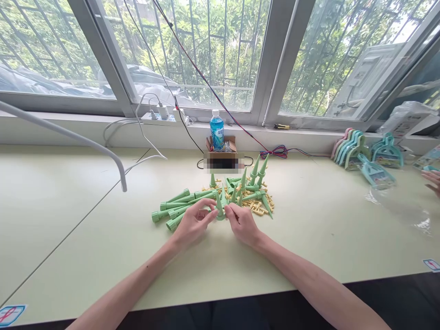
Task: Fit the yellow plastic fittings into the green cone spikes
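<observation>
Both hands meet over a pile of green plastic spikes on the table. My left hand (197,219) has thumb and fingers closed around a green cone-shaped spike (219,207) that points upward. Close beside it, my right hand (242,223) is closed with thumb against bent fingers; what it pinches is hidden. Several long green spikes (178,201) lie to the left of the hands. Others stand upright behind, such as the green spikes (255,172) at the back right. Small yellow plastic pieces (263,206) are scattered among and to the right of them.
A blue drink bottle (217,132) stands in a small cardboard box (231,145) by the window. Cables (280,151) and a power strip (157,117) lie along the sill. Small dustpans (376,172) and another person's hand (432,178) are at the right. A white curved tube (85,137) crosses the left.
</observation>
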Available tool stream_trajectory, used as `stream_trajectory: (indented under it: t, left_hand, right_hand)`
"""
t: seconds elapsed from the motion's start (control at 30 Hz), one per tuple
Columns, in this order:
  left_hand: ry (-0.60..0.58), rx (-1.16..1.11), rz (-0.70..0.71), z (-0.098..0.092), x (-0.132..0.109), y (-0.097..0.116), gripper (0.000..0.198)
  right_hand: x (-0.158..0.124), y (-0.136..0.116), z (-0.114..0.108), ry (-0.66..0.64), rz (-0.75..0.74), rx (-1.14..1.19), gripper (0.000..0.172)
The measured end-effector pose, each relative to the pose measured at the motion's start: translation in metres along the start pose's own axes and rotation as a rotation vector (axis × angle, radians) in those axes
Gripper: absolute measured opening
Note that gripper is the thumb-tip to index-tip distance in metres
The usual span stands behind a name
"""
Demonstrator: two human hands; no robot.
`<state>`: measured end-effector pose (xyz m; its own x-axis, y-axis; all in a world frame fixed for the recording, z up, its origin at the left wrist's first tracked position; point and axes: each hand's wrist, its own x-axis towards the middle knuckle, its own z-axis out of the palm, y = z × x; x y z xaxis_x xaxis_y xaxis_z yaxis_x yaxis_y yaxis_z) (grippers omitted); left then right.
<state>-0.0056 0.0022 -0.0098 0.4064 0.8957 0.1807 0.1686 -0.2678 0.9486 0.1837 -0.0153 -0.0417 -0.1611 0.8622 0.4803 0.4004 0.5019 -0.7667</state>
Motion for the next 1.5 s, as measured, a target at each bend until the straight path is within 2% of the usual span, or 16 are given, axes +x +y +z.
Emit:
stream_trajectory:
  t: [0.1,0.2,0.3,0.43,0.63,0.8,0.97,1.07,1.23,1.33,1.5]
  left_hand:
    - [0.046,-0.108,-0.093,-0.005,0.001,0.001,0.037]
    - [-0.057,-0.173,-0.186,-0.008,0.003,-0.004,0.06]
    - [-0.177,-0.191,-0.314,-0.008,0.003,-0.011,0.071]
    - [-0.201,-0.177,-0.302,-0.007,0.003,-0.013,0.057]
    - [-0.213,-0.141,-0.249,-0.009,0.002,-0.005,0.047]
    - [-0.224,-0.077,-0.148,-0.008,0.0,-0.003,0.043]
    - [-0.168,0.014,-0.03,-0.004,-0.001,-0.008,0.04]
    - [-0.141,0.037,-0.012,-0.001,-0.002,-0.008,0.036]
    - [-0.098,-0.009,-0.043,0.002,-0.002,-0.003,0.028]
    - [-0.099,-0.067,-0.116,0.001,0.0,-0.002,0.03]
    - [-0.201,-0.289,-0.267,-0.001,0.002,-0.006,0.063]
  right_hand:
    - [0.0,0.001,-0.001,0.042,-0.001,-0.011,0.04]
    - [0.0,-0.001,-0.004,0.014,-0.049,-0.011,0.039]
    - [0.0,-0.003,-0.007,-0.054,-0.097,-0.018,0.036]
    - [0.001,-0.004,-0.008,-0.088,-0.112,0.003,0.034]
    - [-0.001,-0.002,-0.007,-0.103,-0.099,0.027,0.03]
    - [-0.002,0.0,-0.006,-0.093,-0.068,0.058,0.037]
    - [-0.002,0.001,-0.004,-0.091,-0.025,0.074,0.041]
    - [-0.003,0.001,-0.003,-0.082,-0.023,0.062,0.041]
    - [-0.003,0.001,-0.001,-0.006,-0.036,0.017,0.041]
    - [-0.002,0.0,-0.002,0.077,-0.021,0.0,0.042]
    - [-0.001,-0.003,-0.005,0.126,-0.063,-0.007,0.04]
